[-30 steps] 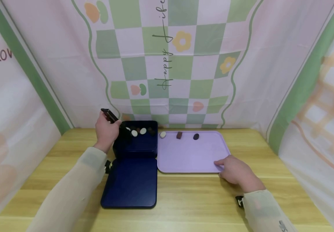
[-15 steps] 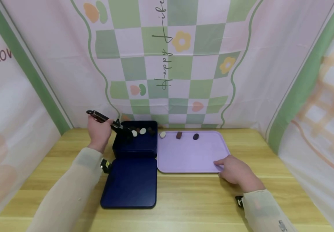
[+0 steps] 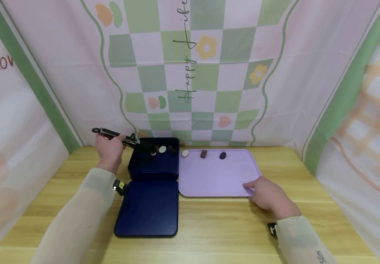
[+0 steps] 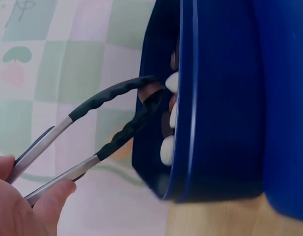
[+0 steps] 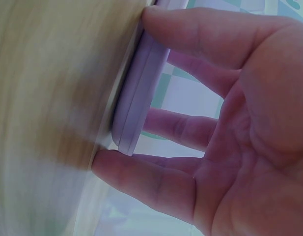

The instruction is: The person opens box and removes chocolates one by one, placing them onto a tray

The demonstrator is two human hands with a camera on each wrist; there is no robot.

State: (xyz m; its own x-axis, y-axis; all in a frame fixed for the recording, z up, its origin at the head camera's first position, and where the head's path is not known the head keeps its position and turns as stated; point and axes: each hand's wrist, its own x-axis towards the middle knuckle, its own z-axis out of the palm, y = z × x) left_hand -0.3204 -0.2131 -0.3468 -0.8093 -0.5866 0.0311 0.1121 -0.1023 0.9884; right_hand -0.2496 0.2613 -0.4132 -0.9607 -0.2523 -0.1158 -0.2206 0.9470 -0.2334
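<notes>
My left hand (image 3: 108,151) grips a pair of black and silver tongs (image 3: 112,133) at the left of an open navy box (image 3: 153,167). In the left wrist view the tips of the tongs pinch a small brown piece, apparently chocolate (image 4: 150,92), just inside the box. White oval pieces (image 3: 162,149) and darker ones lie around it, partly hidden by the tongs and box wall. My right hand (image 3: 270,196) holds the near right corner of a purple tray (image 3: 219,179), thumb and fingers about its edge. Along the tray's far side lie a white oval (image 3: 185,153), a brown block (image 3: 203,154) and a dark oval (image 3: 223,156).
A flat navy lid (image 3: 147,209) lies on the wooden table (image 3: 223,227) in front of the box. The tray stands right beside the box. A patterned curtain (image 3: 203,77) hangs behind the table, with others at both sides.
My left hand has moved left and slightly down, the tongs tilting flatter while their tips reach rightward in the box, covering more white pieces. My right hand and the tray have stayed put.
</notes>
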